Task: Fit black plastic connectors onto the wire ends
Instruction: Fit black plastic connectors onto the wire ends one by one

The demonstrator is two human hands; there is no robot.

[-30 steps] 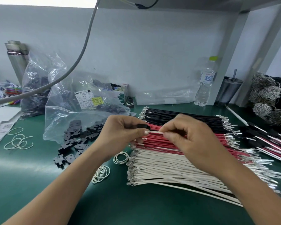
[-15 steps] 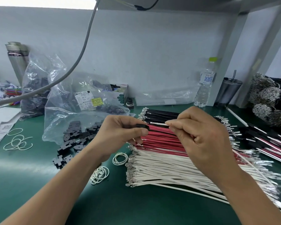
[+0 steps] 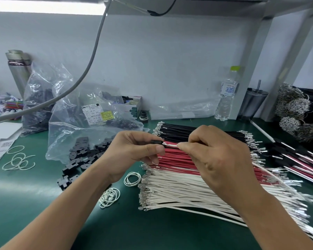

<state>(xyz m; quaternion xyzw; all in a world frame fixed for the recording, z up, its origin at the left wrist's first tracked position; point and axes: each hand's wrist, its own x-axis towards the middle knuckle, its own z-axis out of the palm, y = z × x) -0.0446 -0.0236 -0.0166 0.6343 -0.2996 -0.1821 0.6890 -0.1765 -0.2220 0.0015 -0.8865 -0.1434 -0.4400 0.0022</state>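
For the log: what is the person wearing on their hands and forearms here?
Nothing visible. The left hand and right hand are bare, without gloves, rings, watch or wristband. Both forearms are uncovered to the frame's edge; no sleeve shows.

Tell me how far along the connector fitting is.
Done: finished harnesses lie at right. In hand: left hand pinches a black connector; right hand feeds in a white wire, terminal at its mouth. Left: stacked black wires, red wires, white wires.
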